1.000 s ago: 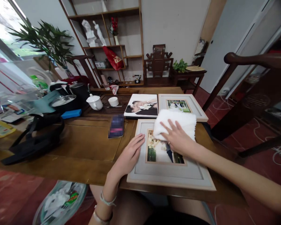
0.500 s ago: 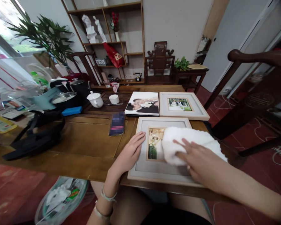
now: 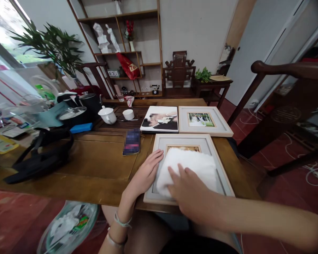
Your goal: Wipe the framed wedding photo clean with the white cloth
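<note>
Head view: the left hand (image 3: 147,173) lies flat on the picture frame (image 3: 215,151) beneath both hands, probably to steady it, while the right hand (image 3: 192,194), fingers spread, presses down a white cloth (image 3: 194,163) (flattened, perhaps for coverage)

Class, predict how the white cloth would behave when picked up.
The white cloth would probably droop, as its edges look soft. Looking fluffy, it may be light. Lying flattish under the right hand, it probably wouldn't roll.
</note>
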Demonstrator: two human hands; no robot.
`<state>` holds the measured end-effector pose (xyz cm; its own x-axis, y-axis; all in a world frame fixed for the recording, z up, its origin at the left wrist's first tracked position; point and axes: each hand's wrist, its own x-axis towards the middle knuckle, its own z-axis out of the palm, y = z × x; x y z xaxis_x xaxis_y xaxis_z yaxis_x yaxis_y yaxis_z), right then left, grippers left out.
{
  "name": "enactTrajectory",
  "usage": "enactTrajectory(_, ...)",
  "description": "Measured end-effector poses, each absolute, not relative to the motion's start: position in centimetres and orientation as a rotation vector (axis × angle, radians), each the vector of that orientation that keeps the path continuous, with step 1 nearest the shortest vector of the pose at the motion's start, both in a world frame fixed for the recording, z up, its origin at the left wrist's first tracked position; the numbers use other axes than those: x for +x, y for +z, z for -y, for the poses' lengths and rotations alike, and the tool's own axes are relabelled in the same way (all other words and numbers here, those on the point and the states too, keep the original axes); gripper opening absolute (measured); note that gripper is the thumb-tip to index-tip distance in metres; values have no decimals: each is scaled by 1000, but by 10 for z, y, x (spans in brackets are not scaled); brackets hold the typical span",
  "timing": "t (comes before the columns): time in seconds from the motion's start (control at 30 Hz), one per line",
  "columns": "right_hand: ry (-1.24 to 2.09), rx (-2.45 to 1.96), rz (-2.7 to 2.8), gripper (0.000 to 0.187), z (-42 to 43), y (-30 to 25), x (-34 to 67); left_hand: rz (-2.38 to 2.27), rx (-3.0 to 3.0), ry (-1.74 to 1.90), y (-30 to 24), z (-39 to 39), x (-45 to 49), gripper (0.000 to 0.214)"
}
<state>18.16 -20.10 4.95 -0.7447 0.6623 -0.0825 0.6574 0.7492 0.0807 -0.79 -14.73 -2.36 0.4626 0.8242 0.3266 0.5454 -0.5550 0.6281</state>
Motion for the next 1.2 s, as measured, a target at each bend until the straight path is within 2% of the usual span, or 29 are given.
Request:
enactTrajectory(0.1, 4, 977, -2895, 34, 220, 54, 180, -1146, 2259, 857, -23, 148, -8, 39)
enactTrajectory(0.3, 126, 1180, -2797, 32, 206, 48, 158, -1133, 2208, 865, -23, 146, -8, 38)
enactTrajectory(0.47, 117, 948, -2972, 28, 224, 41, 157, -1157, 2198, 865, -21, 146, -8, 39)
enactTrajectory(0.57, 10, 800, -3061, 26, 241, 42, 172, -1152, 2212, 894, -22, 147, -6, 39)
enactTrajectory(0.7, -88, 948, -3022, 31, 252, 40, 182, -1156, 2246, 916, -25, 147, -6, 40)
enactTrajectory(0.97, 159, 908, -3142, 28, 245, 29, 155, -1172, 2260, 840, -22, 144, -7, 40)
enactTrajectory(1.1, 258, 1016, -3057, 25, 250, 36, 187, -1224, 2294, 813, -23, 144, -6, 40)
enactTrajectory(1.2, 379, 1109, -3008, 14, 256, 45, 224, -1229, 2316, 814, -23, 145, -6, 40)
